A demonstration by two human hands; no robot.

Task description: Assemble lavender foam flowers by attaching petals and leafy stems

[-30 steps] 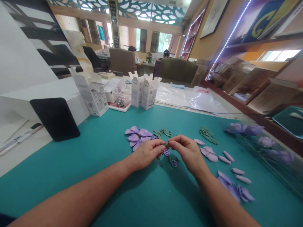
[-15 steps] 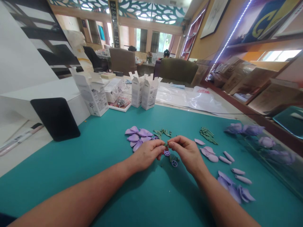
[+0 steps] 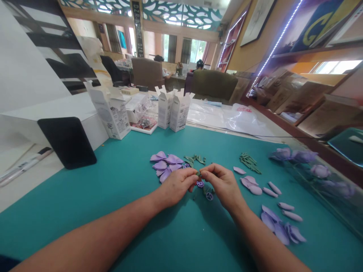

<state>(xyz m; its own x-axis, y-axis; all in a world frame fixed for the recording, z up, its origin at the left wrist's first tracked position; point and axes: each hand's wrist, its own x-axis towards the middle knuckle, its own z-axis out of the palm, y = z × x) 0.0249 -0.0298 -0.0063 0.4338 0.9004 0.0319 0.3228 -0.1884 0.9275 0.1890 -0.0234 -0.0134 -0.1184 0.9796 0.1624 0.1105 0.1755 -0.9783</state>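
My left hand (image 3: 178, 185) and my right hand (image 3: 222, 183) meet over the middle of the green mat (image 3: 159, 241). Both are closed in a pinch, fingertips nearly touching, around a small green piece (image 3: 198, 173) mostly covered by the fingers. Below the fingertips show a purple wheel-shaped piece (image 3: 200, 184) and another purple ring (image 3: 209, 196) beside small green parts. Just beyond my left hand lie purple petals (image 3: 166, 164). Green leaf pieces (image 3: 195, 159) rest behind the fingertips. To the right of my right hand are pale petals (image 3: 251, 185) and a bundle of green stems (image 3: 249, 162).
Pale bud-shaped pieces (image 3: 292, 215) and more purple petals (image 3: 279, 226) lie at the right, near finished-looking purple flowers (image 3: 320, 170). A black phone or tablet (image 3: 67, 142) leans at the left. Open white boxes (image 3: 178, 113) stand at the back. Two people sit far off.
Both hands stay in the same place with almost the same pinch. The view has shifted very slightly; the pieces on the mat have not visibly moved.
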